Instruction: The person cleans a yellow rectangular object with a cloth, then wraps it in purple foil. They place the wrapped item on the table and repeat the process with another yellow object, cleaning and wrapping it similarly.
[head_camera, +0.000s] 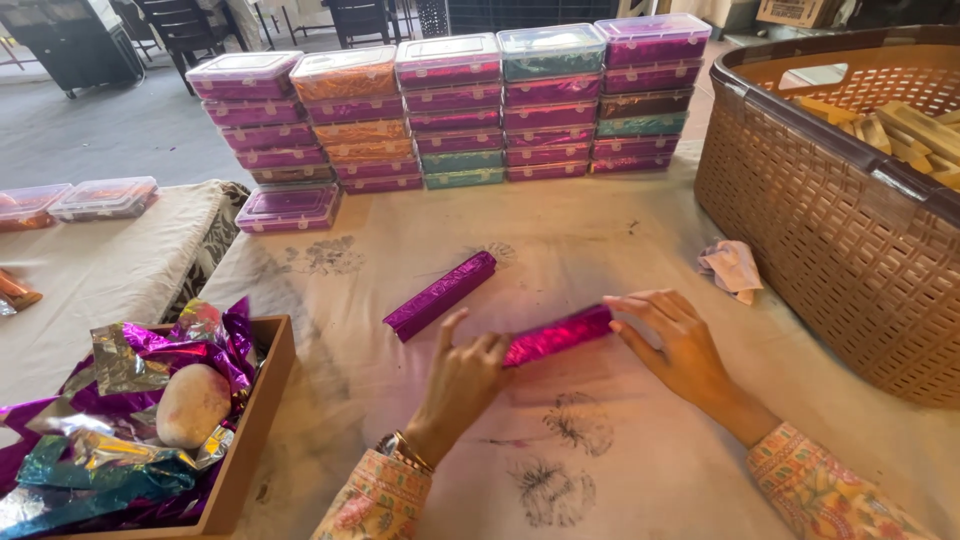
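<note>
Head view, magenta foil bar (556, 336) on table (640, 470) — left hand (462, 385), right hand (672, 345) fingers pinching its ends

Glossy magenta foil wraps the stick (556, 336) and the bar (440, 294). The tablecloth (640, 430) is matt, stained cloth. The basket (800, 200) is woven-look brown plastic; the tray (255, 420) is plain wood.

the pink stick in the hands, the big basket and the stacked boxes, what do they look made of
Pink stick, held at its ends by the left hand and right hand: looks like metallic foil wrap, shiny and creased. Basket: probably moulded brown plastic, with a regular woven-look lattice. Stacked boxes: clear, glossy plastic, apparently, with coloured foil showing through.
</note>
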